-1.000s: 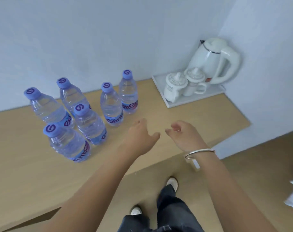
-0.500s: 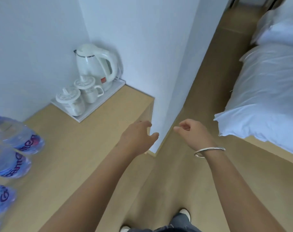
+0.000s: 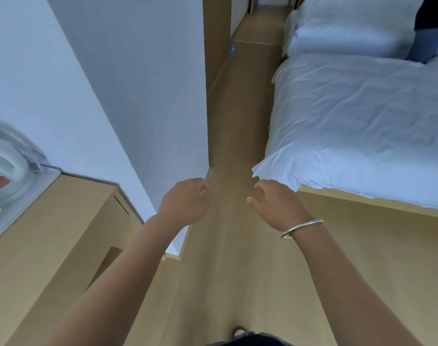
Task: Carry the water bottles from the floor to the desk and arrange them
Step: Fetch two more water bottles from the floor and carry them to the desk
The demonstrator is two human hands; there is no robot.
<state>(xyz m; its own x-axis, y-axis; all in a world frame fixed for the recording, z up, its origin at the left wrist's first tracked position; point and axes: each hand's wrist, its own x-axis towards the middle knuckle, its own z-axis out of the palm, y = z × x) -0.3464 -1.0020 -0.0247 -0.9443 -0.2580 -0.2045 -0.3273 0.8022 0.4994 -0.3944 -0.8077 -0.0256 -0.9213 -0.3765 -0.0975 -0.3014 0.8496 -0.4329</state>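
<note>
Wooden floor (image 3: 237, 121) stretches ahead toward one far bottle (image 3: 232, 49), so both empty, loosely curled hands, left hand (image 3: 185, 203) and right hand (image 3: 275, 206), likely fetch next.

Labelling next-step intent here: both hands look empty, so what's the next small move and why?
Probably walk forward along the floor strip toward the small blue object far ahead, possibly another bottle, though it is too small to tell. Left hand and right hand hang loosely curled and hold nothing, and the desk is off to the left, with the bed on the right.
</note>
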